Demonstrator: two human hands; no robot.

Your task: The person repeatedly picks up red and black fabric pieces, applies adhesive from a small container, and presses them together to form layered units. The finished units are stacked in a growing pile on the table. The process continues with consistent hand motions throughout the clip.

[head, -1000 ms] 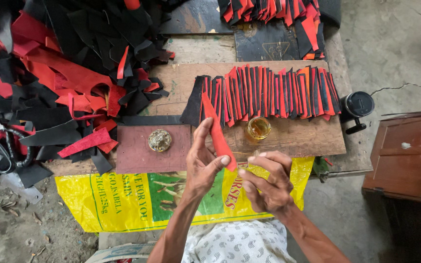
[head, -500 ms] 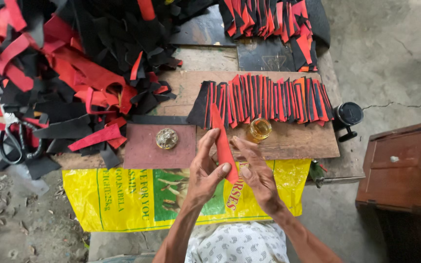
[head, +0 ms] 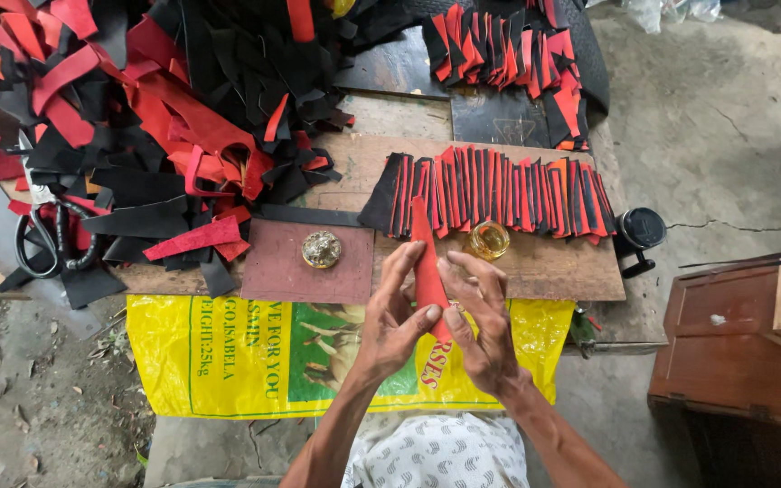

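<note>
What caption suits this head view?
Both hands, left hand and right hand, pinch a red strip above a yellow sack.

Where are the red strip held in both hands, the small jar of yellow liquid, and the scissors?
red strip [head: 425,258], head view, middle of its upper part.
small jar [head: 488,240], head view, its open top.
scissors [head: 40,246], head view, black handle loop.

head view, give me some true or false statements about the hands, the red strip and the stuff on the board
1. Both hands, left hand and right hand, hold the red strip. True.
2. The red strip lies flat on the wooden board. False: it is lifted, held upright between the fingers.
3. A row of red and black strips lies on the board beyond the hands. True.
4. The scissors are in the right hand. False: they lie at the left by the pile of scraps.
5. A small amber jar stands near the row. True.
</note>
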